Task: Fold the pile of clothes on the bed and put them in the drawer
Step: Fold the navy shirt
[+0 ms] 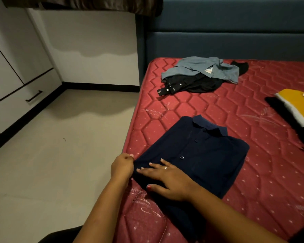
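A navy button-up shirt point(200, 151) lies partly folded, collar away from me, on the red quilted mattress point(253, 181) near its left edge. My left hand point(122, 166) pinches the shirt's near-left corner at the mattress edge. My right hand point(167, 179) lies flat on the shirt's lower part, fingers spread and pointing left. Farther back on the mattress sits an unfolded pile: a grey-blue shirt point(205, 69) over a black garment point(191, 85). The white drawer front point(23, 102) with a black handle point(34, 96) is shut, low in the cabinet at the left.
Folded yellow-and-white clothing point(298, 106) rests on a black item at the mattress's right edge. A dark blue padded headboard point(235, 37) stands behind the bed. Pale floor point(51, 155) lies between the bed and the cabinet.
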### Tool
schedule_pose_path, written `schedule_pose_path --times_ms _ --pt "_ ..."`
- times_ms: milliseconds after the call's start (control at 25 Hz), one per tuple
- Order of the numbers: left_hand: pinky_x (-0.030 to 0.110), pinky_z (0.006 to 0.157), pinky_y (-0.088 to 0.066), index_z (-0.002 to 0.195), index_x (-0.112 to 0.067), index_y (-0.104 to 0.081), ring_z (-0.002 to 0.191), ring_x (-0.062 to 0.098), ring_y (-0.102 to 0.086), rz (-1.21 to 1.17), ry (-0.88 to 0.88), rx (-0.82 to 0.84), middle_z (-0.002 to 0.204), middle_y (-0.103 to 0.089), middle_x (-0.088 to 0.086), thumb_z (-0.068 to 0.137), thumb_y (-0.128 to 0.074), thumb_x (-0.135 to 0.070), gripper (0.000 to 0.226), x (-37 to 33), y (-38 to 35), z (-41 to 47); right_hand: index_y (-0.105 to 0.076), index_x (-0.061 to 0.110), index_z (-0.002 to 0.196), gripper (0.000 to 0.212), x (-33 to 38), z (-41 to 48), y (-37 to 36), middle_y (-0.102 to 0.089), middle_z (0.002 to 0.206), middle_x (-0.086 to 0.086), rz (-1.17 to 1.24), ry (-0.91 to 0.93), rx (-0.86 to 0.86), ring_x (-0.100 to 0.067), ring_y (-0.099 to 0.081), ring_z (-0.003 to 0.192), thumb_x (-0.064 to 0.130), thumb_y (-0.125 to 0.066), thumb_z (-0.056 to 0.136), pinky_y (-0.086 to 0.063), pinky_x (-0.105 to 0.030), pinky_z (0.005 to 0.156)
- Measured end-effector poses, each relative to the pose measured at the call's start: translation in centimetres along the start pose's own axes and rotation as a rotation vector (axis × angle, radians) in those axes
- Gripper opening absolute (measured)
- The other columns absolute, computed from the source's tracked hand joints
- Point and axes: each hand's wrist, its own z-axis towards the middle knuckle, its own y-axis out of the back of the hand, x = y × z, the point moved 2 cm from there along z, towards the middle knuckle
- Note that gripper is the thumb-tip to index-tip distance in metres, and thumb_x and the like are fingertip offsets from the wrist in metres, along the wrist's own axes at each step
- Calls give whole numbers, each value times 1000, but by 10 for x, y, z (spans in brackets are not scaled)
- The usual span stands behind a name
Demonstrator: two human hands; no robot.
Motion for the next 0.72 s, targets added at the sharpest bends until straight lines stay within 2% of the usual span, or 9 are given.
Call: schedule_pose_path --times_ms 80,120,200,280,320,400,440,560,720 --pt "37 83 -43 105 -6 -65 104 35 -57 245 -285 -226 111 -64 17 96 -44 -17 26 -12 2 -8 -32 35 147 51 -20 6 13 -45 147 9 5 -124 -201 -8 -31 141 47 -34 98 0 -30 116" --pt "39 89 -43 110 -6 -64 110 35 -55 268 -439 -248 117 -62 15 95 -40 -20 32 -20 -3 -18 -33 33 147 50 -35 7 20 -44 147 7 -31 -241 -252 -11 -30 142 46 -34 99 -2 -30 116" --pt "42 106 -33 130 -10 -53 130 30 -42 350 -664 -108 138 -50 9 95 -35 -31 45 -29 -30 -42 -24 29 151 54 -66 7 25 -26 157 7 -178 -481 -177 -14 -15 147 48 -30 101 -2 -37 119" --pt "41 117 -14 151 -18 -24 147 20 -14 566 -676 93 159 -20 0 92 -24 -56 70 -20 -61 -57 -11 29 154 63 -83 6 23 -8 161 7 -228 -602 -82 -16 -2 149 55 -26 99 1 -41 120" --pt "40 118 -6 154 -22 -10 148 17 -2 663 -639 160 161 -7 -4 82 -10 -69 86 -11 -72 -58 -8 30 154 65 -87 7 22 -4 162 6 -214 -624 -81 -17 1 149 58 -24 98 2 -42 120" --pt "40 118 4 154 -25 3 148 16 10 785 -596 208 162 6 -5 63 9 -82 108 3 -82 -53 -7 33 154 66 -94 11 21 -3 161 8 -193 -641 -114 -16 4 148 61 -22 96 5 -44 119" --pt "41 117 6 153 -26 5 148 16 12 822 -589 209 161 9 -5 62 9 -86 109 7 -83 -50 -7 34 153 66 -98 13 22 -3 161 10 -184 -651 -137 -16 5 148 62 -22 96 6 -44 118" --pt "42 117 8 153 -30 7 147 15 14 834 -576 208 161 11 -7 75 -11 -84 96 8 -83 -45 -9 38 153 65 -119 8 30 -7 161 13 -168 -685 -220 -14 3 148 64 -20 95 7 -44 118" --pt "43 117 8 151 -34 12 147 15 15 819 -599 185 161 12 -8 68 -4 -87 100 9 -84 -50 2 41 151 62 -135 -13 31 -6 161 10 -191 -725 -299 -16 1 149 62 -14 95 4 -46 118"
